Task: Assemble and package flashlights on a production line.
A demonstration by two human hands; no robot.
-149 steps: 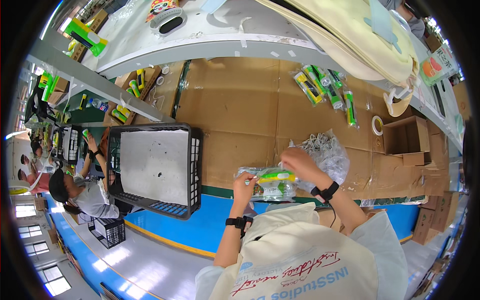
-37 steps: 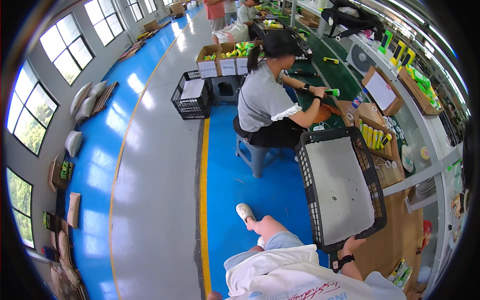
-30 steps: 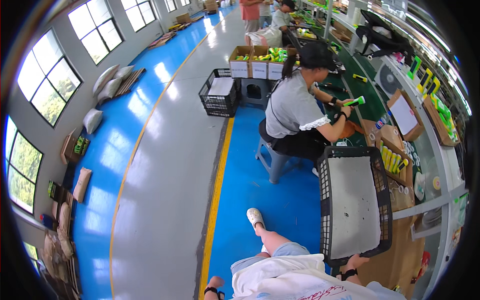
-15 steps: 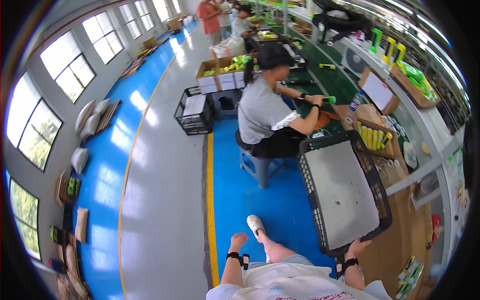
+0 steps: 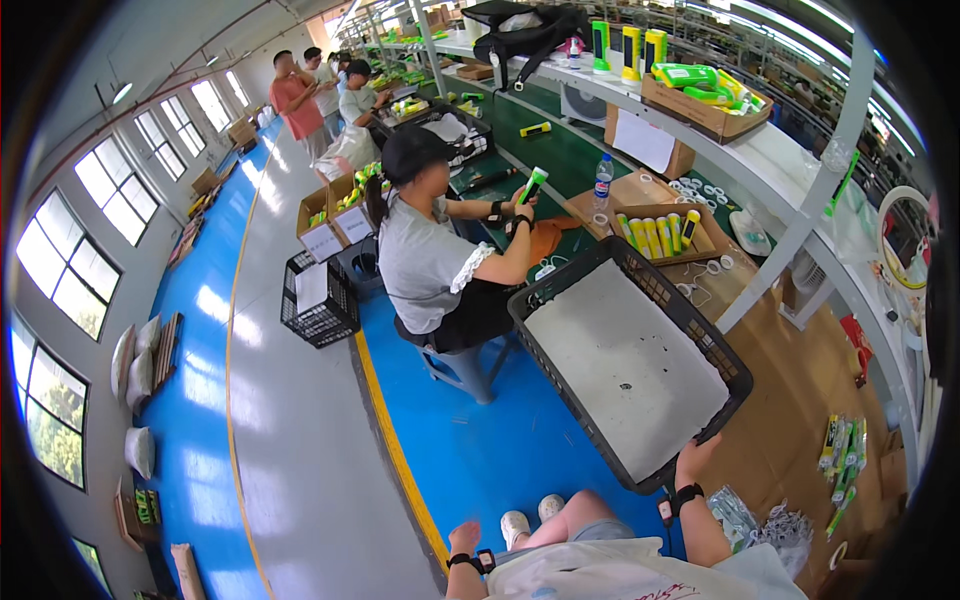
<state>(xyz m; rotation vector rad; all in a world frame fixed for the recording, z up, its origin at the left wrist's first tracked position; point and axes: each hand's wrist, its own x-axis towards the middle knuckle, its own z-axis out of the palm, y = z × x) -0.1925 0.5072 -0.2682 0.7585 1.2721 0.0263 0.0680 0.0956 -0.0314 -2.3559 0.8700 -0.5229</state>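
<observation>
At the near corner of a black plastic crate point(image 5: 736, 368), my right hand point(image 5: 697, 458) grips the rim, fingers closed on it. A pale grey sheet point(image 5: 630, 350) with a few dark specks lines the crate's bottom. The crate lies aslant at the edge of the cardboard-covered table point(image 5: 775, 400); whether the table bears its weight I cannot tell. My left hand point(image 5: 464, 538) hangs low in front of my body, away from the crate, its fingers loosely apart with nothing seen in them. Both my wrists wear black straps with small devices.
Beyond the crate a co-worker point(image 5: 430, 250) sits on a stool point(image 5: 465, 372), holding a green-and-white flashlight point(image 5: 533, 185). A carton of yellow flashlights point(image 5: 660, 235) and a bottle point(image 5: 603, 180) stand on the table. Another black crate point(image 5: 320, 300) sits on the floor. A slanted metal post point(image 5: 775, 255) rises at right.
My view has swung right and I am closer to the table. The crate has turned aslant, my right hand still on its rim. My left hand has dropped lower. The co-worker's flashlight is raised more upright.
</observation>
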